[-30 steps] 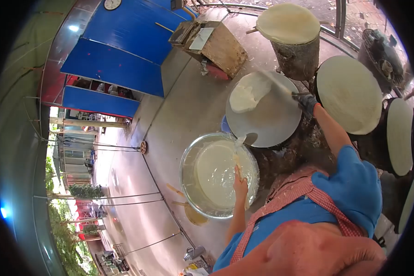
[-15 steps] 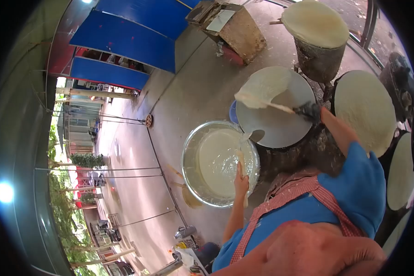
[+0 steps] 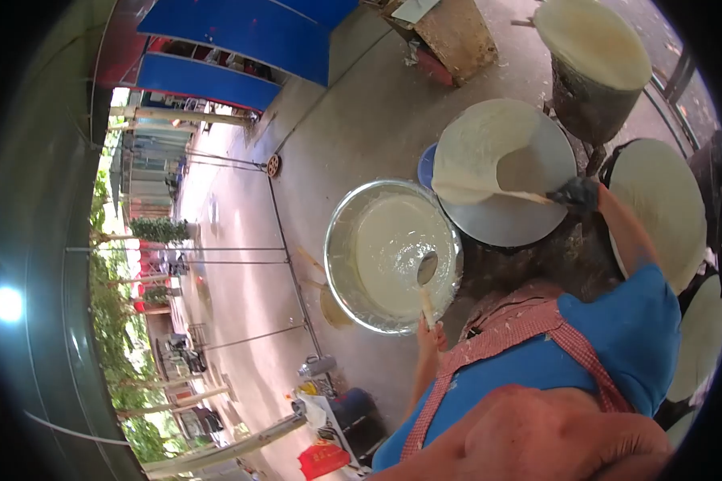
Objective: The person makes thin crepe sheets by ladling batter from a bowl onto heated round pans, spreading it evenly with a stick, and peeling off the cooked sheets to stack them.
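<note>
My right hand (image 3: 576,195), in a black glove, is closed around the wooden handle of a batter spreader (image 3: 529,195). It lies across a round grey griddle (image 3: 537,220), where pale batter (image 3: 473,140) covers the left and far parts; a bare patch shows in the middle. My bare left hand (image 3: 431,335) grips a ladle (image 3: 427,301) by its light handle. The ladle's round bowl is over a large metal basin (image 3: 334,264) of white batter (image 3: 385,248); I cannot tell whether it touches the surface.
More round griddles bear pale flatbreads: one on a drum-like stove (image 3: 590,100) at the far right, another flatbread (image 3: 662,208) beside my right arm. A stained box (image 3: 457,40) stands ahead. A blue object (image 3: 427,166) sits between basin and griddle. Blue panels (image 3: 233,36) are at upper left.
The batter has spread over more of the griddle as my right hand swept the spreader round. My left hand has drawn the ladle back from the basin's griddle-side rim toward my body.
</note>
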Tool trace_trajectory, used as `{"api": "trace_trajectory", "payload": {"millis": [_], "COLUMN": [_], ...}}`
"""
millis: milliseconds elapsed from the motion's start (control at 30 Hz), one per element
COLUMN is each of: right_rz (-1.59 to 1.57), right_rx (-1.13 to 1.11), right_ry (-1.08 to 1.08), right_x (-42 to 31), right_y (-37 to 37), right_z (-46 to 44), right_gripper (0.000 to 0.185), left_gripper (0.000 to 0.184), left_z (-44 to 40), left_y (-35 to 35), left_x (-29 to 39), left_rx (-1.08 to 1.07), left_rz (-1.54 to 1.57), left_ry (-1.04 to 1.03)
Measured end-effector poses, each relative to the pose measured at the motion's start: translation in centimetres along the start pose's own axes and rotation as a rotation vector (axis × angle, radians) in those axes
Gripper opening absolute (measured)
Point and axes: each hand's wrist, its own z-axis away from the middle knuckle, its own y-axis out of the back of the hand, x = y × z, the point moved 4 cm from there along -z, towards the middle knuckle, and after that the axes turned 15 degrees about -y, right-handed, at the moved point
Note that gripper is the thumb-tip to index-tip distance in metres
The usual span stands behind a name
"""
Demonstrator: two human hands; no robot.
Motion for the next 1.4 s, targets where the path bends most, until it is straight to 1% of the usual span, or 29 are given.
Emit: {"api": "trace_trajectory", "payload": {"millis": [33, 100, 200, 267, 333, 400, 467, 533, 633, 667, 700, 733, 767, 833, 867, 933, 967, 1033, 1067, 1100, 1133, 1200, 1233, 1267, 1300, 1367, 1400], "right_rz": [0.008, 0.034, 0.094, 0.163, 0.186, 0.164, 0.147, 0.136, 0.128, 0.152, 0.183, 0.232, 0.271, 0.325, 0.339, 0.353, 0.355, 0.342, 0.319, 0.289, 0.251, 0.154, 0.098, 0.041, -0.016, -0.11, -0.127], "right_rx": [0.001, 0.041, 0.101, 0.106, 0.084, 0.07, 0.043, 0.045, 0.102, 0.128, 0.145, 0.152, 0.162, 0.177, 0.204, 0.252, 0.264, 0.279, 0.285, 0.298, 0.338, 0.415, 0.481, 0.542, 0.625, 0.78, 0.813], "right_ry": [0.005, 0.0, -0.142, -0.176, -0.179, -0.145, -0.097, -0.083, -0.166, -0.204, -0.236, -0.27, -0.287, -0.335, -0.365, -0.457, -0.501, -0.598, -0.647, -0.685, -0.724, -0.727, -0.684, -0.631, -0.509, -0.193, -0.097], "right_x": [0.2, 0.6, -1.4, -3.0, -3.1, -1.4, 0.7, 0.7, 0.7, -0.5, -1.7, -3.1, -3.7, -2.6, -1.3, 1.9, 2.6, 2.1, 1.0, -0.2, -2.8, -7.5, -10.1, -12.5, -14.8, -19.0, -20.2], "right_y": [0.8, 2.0, 2.2, 1.6, 1.6, 2.4, 3.1, 4.9, 4.6, 4.2, 3.7, 3.1, 2.5, 2.9, 4.3, 7.1, 7.8, 8.1, 6.8, 6.1, 3.8, -2.0, -5.5, -8.8, -12.5, -19.2, -21.1], "right_z": [0.2, -1.7, -7.1, -8.5, -7.4, -4.2, -0.5, 0.6, -2.7, -5.1, -6.7, -7.9, -8.2, -5.9, -3.2, 5.1, 9.9, 19.1, 23.5, 26.3, 30.4, 32.6, 31.7, 30.1, 27.6, 22.7, 20.5], "right_gripper": [0.028, 0.029, 0.029, 0.029, 0.029, 0.029, 0.029, 0.029, 0.029, 0.029, 0.029, 0.029, 0.029, 0.029, 0.029, 0.029, 0.029, 0.03, 0.03, 0.03, 0.03, 0.03, 0.03, 0.03, 0.03, 0.03, 0.03], "left_gripper": [0.063, 0.061, 0.056, 0.054, 0.051, 0.052, 0.053, 0.056, 0.058, 0.058, 0.058, 0.059, 0.059, 0.059, 0.059, 0.057, 0.057, 0.055, 0.055, 0.054, 0.053, 0.053, 0.049, 0.046, 0.046, 0.04, 0.04], "left_z": [0.2, 1.0, 1.8, 2.5, 3.0, 2.5, 4.0, 3.6, 4.0, 4.2, 4.7, 4.7, 4.5, 5.2, 5.1, 4.2, 4.8, 4.1, 3.9, 3.6, 2.9, 0.0, 0.7, 1.4, 1.4, 2.2, 2.7], "left_y": [0.2, 0.1, 0.5, 0.2, 0.3, 0.4, 1.0, 0.8, 1.0, 1.4, 1.7, 1.7, 1.8, 2.8, 4.0, 6.2, 7.1, 8.2, 9.2, 10.1, 10.4, 14.5, 14.2, 13.7, 14.1, 14.1, 13.7], "left_x": [-0.4, -0.4, 0.0, -0.3, -0.4, -0.8, -1.9, -2.0, -2.4, -2.4, -2.5, -2.6, -2.6, -1.9, -2.3, -4.0, -3.9, -3.1, -2.9, -2.7, -2.5, -6.9, -5.6, -3.7, -2.8, -1.8, -1.0], "left_rx": [0.016, 0.019, -0.001, -0.017, 0.089, 0.095, 0.118, 0.11, 0.121, 0.112, 0.096, 0.078, 0.062, 0.024, 0.009, 0.004, -0.001, -0.021, -0.033, -0.063, -0.107, -0.25, -0.232, -0.211, -0.224, -0.35, -0.35], "left_rz": [-0.003, 0.001, -0.031, -0.046, 0.045, 0.047, 0.07, 0.144, 0.102, 0.093, 0.148, 0.205, 0.195, 0.115, 0.121, 0.131, 0.152, 0.102, 0.114, 0.06, 0.015, 0.044, 0.104, 0.161, 0.179, 0.523, 0.523], "left_ry": [0.016, -0.034, -0.087, -0.086, -0.063, -0.067, -0.066, -0.03, -0.003, 0.001, -0.002, -0.007, -0.002, -0.036, -0.03, -0.075, -0.063, 0.043, 0.054, 0.049, 0.042, 0.149, 0.149, 0.139, 0.127, 0.261, 0.252]}}
